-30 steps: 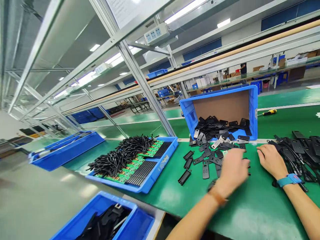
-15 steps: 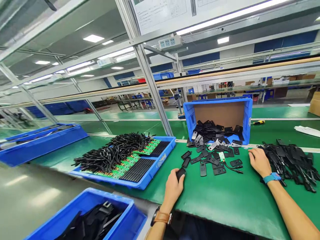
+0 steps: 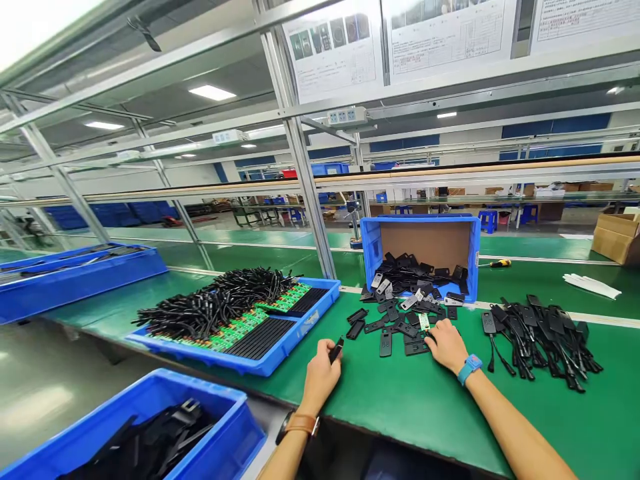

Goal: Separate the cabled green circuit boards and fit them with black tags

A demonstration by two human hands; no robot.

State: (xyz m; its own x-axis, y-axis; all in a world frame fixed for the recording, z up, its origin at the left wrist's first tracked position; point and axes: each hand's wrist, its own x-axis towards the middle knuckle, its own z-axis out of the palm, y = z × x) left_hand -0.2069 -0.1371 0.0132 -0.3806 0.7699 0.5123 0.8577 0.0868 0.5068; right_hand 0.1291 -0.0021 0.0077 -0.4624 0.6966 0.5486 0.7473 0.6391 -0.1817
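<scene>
My left hand (image 3: 323,372) is closed around a small black plastic cover (image 3: 337,349) and holds it tilted above the front of the bench. At the near right edge of the loose pile, my right hand (image 3: 449,347) bends its fingers over the wired end of a small green circuit board (image 3: 424,321). The fingertips and the board's leads are mostly hidden, so a grip cannot be made out. Several loose black covers (image 3: 385,344) lie around the board. Further right lies a heap of black pieces with leads (image 3: 543,333).
A tipped blue crate (image 3: 479,257) spills covers onto the green bench (image 3: 395,400). To the left, a blue tray (image 3: 295,337) holds wired boards and black strips. A blue bin (image 3: 235,407) stands low at front left. A screwdriver (image 3: 500,264) and white glove (image 3: 593,285) lie behind.
My right hand has moved left from the heap to the circuit board. A wired black piece now shows at the heap's left edge. My left hand has turned the cover. The view has shifted.
</scene>
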